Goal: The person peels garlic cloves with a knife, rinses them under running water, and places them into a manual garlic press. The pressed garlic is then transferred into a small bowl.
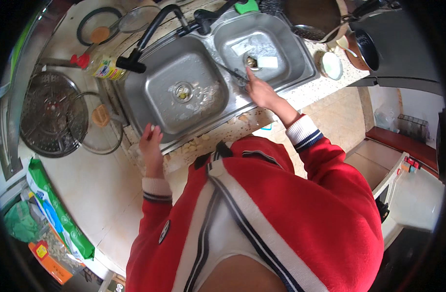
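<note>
At the front left corner of the double stainless-steel sink, my left hand [152,142] pinches a small pale piece [152,128], which looks like a garlic clove. My right hand [261,93] is over the divider between the basins, gripping a dark-bladed knife [230,72] with its index finger extended. The blade points up and left; the fingers hide most of the handle. Several pale cloves [194,144] lie along the counter's front edge. Wet scraps surround the drain [183,92] of the left basin [161,73]. Two pale rectangular patches [267,62] show in the right basin [296,65].
A black faucet [150,36] reaches over the left basin. Dish soap [108,67], glass lids [99,118] and a perforated steamer tray [49,113] stand left. Pans [310,18] and a small bowl [331,65] sit right. A green wipes pack [58,211] lies lower left.
</note>
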`<state>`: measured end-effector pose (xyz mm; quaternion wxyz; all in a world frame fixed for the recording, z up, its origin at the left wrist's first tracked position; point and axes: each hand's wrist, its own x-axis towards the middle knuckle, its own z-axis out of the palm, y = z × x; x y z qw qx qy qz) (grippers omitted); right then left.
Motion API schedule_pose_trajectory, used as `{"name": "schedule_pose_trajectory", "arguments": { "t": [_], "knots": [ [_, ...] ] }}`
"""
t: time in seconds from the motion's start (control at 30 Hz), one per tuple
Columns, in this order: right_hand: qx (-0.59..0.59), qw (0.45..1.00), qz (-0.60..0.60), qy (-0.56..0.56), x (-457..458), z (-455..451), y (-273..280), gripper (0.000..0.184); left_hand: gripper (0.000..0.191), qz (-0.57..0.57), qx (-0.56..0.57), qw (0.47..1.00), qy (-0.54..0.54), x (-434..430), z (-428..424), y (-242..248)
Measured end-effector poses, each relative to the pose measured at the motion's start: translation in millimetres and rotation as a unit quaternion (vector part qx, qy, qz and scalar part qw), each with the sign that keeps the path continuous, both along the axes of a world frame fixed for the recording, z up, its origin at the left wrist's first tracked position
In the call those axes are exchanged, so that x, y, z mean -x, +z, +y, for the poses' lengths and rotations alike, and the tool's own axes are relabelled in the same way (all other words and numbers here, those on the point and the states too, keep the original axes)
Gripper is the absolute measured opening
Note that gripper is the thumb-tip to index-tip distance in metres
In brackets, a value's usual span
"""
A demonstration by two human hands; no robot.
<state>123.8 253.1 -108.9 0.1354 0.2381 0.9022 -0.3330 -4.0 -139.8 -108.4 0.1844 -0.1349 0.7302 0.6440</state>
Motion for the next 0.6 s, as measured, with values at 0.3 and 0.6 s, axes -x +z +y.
{"name": "schedule_pose_trajectory", "arguments": {
  "t": [0.3,0.6],
  "knots": [
    [-0.245,0.94,0.134,-0.196,-156,125,-65,0.084,0.046,-0.028,0.077,0.997,-0.004,-42,-62,-19],
    [-0.272,0.931,0.152,-0.189,-182,127,-94,0.07,0.04,0.022,0.239,0.968,-0.066,-62,-84,-51]
  ]
}}
